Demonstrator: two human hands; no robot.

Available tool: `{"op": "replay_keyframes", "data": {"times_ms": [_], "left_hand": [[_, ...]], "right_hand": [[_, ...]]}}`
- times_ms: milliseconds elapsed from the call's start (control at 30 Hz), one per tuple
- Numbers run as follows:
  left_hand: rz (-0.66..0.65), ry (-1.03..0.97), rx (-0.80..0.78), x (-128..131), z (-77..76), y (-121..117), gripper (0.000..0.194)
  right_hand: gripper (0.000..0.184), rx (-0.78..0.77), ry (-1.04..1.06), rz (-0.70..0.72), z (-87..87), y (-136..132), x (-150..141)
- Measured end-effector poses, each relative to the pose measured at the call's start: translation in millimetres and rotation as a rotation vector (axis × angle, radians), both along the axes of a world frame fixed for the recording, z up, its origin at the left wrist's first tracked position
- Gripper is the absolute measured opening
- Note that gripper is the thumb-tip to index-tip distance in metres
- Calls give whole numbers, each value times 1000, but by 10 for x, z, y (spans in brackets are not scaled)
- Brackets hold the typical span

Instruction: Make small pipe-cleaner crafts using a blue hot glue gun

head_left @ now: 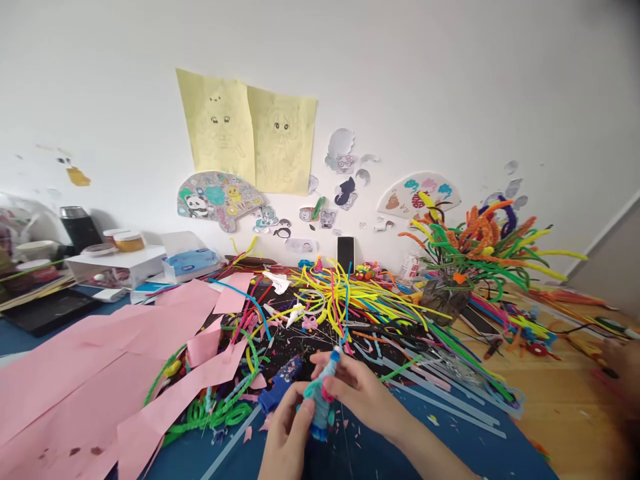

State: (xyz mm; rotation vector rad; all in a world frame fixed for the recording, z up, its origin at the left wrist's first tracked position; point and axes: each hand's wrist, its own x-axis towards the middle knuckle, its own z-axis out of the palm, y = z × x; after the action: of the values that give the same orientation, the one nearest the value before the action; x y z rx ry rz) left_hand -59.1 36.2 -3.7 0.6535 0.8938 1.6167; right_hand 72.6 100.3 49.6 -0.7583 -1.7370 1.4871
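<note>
A small teal pipe-cleaner figure (320,399) with pink and blue bits stands between my hands at the bottom middle. My left hand (286,433) grips it low from the left, fingers curled round it. My right hand (356,390) pinches its top from the right. Just to the left of the figure lies a blue glue gun (280,387) on the blue mat. A loose heap of yellow and mixed pipe cleaners (340,297) lies behind the hands.
Pink paper sheets (90,373) cover the left of the table. A vase of pipe-cleaner flowers (467,257) stands at right. A phone (345,253) leans on the wall. Another person's hand (623,363) shows at the right edge. Boxes and jars (117,257) sit at back left.
</note>
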Motion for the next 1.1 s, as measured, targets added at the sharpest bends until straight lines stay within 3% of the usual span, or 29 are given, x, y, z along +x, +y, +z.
{"op": "replay_keyframes", "data": {"times_ms": [133, 233, 400, 567, 700, 800, 900, 1000, 1100], "left_hand": [[-260, -344, -17, 31, 4, 116, 50], [-409, -431, -24, 22, -17, 143, 43], [-543, -485, -18, -20, -36, 114, 39], [-599, -528, -54, -50, 1, 104, 50], [-545, -437, -40, -14, -58, 51, 51], [-443, -295, -66, 30, -91, -15, 40], [-415, -258, -124, 60, -29, -48, 42], [-343, -286, -143, 69, 84, -43, 44], [-236, -263, -139, 76, 142, -48, 41]], "right_hand": [[43, -118, 3, -61, -35, 136, -81], [48, -100, -55, -82, -81, 180, -45], [55, 108, -207, -183, -87, 190, 40], [48, 72, -157, -181, -83, 104, 61], [36, 1, -113, -124, -97, 36, 74], [38, -88, -104, -137, -117, 11, 107], [39, -122, -54, -169, -172, -47, 162], [48, -19, 36, -187, -261, -171, 230], [47, 271, 1, -259, -332, -316, 286]]}}
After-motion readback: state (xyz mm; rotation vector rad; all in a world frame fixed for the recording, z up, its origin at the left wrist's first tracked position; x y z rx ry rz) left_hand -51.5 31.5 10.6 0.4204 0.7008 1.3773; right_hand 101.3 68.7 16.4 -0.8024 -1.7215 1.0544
